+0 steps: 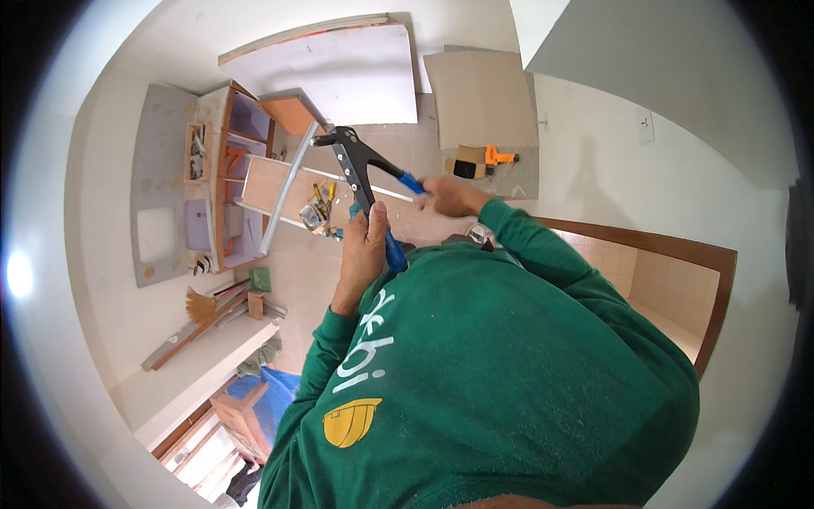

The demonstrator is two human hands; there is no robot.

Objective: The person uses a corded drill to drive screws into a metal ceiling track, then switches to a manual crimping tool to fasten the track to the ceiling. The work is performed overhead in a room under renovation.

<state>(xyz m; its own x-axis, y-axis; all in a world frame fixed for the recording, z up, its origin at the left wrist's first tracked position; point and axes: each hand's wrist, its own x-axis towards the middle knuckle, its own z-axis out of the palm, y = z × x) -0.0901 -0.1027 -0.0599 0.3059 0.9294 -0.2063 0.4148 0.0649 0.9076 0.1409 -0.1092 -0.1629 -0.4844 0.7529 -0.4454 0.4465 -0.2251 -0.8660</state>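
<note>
- Left hand (365,248): fingers wrapped round one blue grip (395,254) of the riveter (357,176), thumb laid along the handle; a full hold.
- Right hand (454,197): fingers closed on the end of the riveter's other blue grip (411,182); somewhat blurred, tightness of hold cannot be told.
- Riveter, hand-operated, black with blue grips: held up in front of the torso, between the two hands and beyond the left. Long axis runs from the left hand forward and to the left, up to the head of the tool; second handle branches off toward the right hand. Handles stand well apart, in a V. Left hand is the nearer to the main body; right hand holds only the branching handle.
- Metal bar (291,188), long, pale: left of the riveter, its far end near the tool's head; contact cannot be told.
- Yellow-handled tools (320,194), with clear container (313,218): left of the riveter, below it.
- Orange power tool (493,156): right of the riveter, beside an open carton (471,154).
- Cardboard sheet (482,97), brown: beyond the riveter, to the right.
- White panel (339,76), large: beyond the riveter.
- Broom (201,304): well to the left of the riveter.
</note>
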